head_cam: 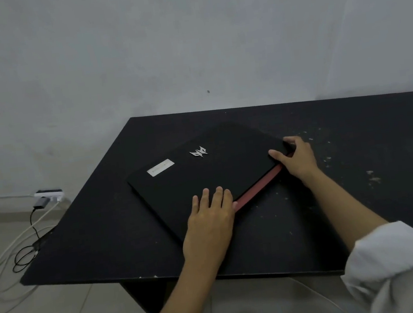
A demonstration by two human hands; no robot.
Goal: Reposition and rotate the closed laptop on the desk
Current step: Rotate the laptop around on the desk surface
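Observation:
A closed black laptop (210, 171) with a silver logo, a pale sticker and a red rear edge lies skewed on the black desk (100, 236). My left hand (212, 217) lies on the lid's near corner, fingers spread flat, thumb at the red edge. My right hand (295, 158) grips the laptop's right corner, thumb on top and fingers around the side. The near corner of the laptop is hidden under my left hand.
The desk stands against a grey wall, with pale scuff marks on its right part (372, 176). Beyond the left edge, a white power strip (49, 196) and several looping cables (20, 249) lie on the tiled floor.

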